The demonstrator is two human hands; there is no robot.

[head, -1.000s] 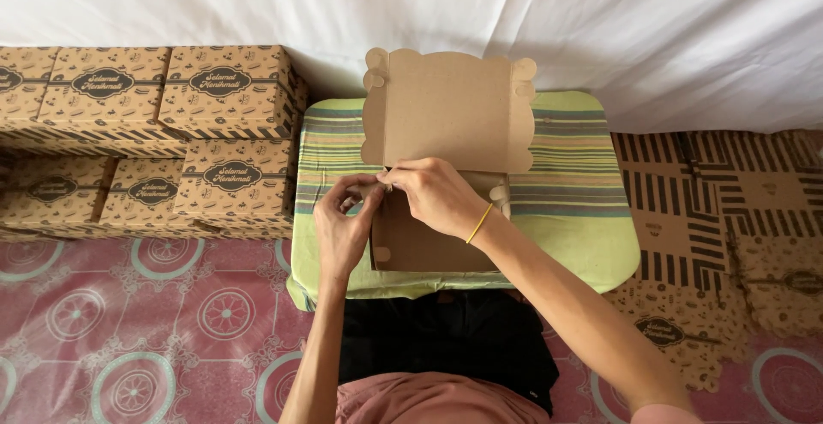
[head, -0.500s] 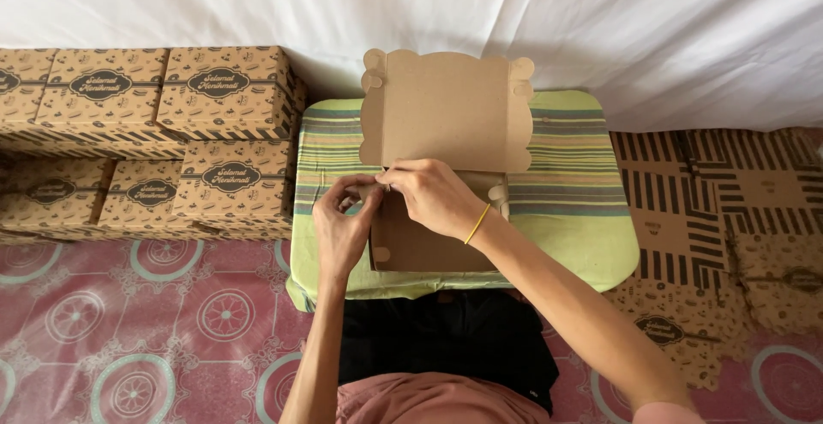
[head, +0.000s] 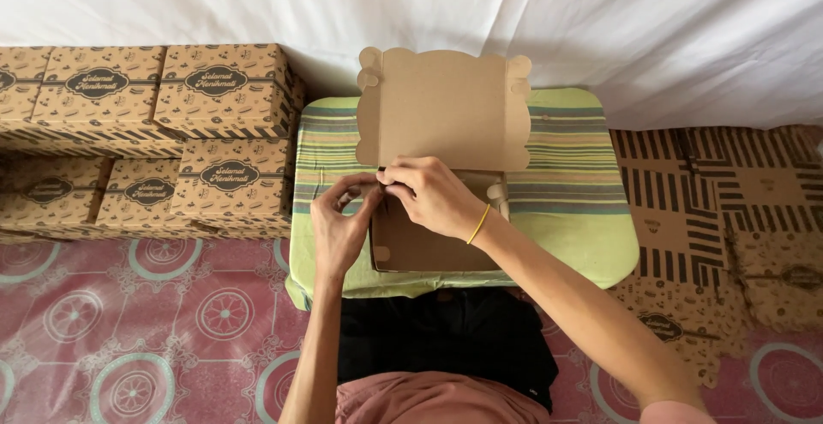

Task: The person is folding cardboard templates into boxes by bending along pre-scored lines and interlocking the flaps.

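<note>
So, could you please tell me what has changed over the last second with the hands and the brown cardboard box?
Hardly anything has visibly changed. The left hand and right hand remain pinched together at the left corner of the plain brown cardboard box, whose scalloped lid stays upright. The box has not shifted on the green striped cushion, and the stacked printed cardboard boxes are unmoved.

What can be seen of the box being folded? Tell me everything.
The box is plain brown cardboard, half assembled. Its lid stands upright with scalloped edges and round tabs at the corners; the base lies flat on the striped green table. The left hand and right hand pinch its left side wall near the hinge.
</note>
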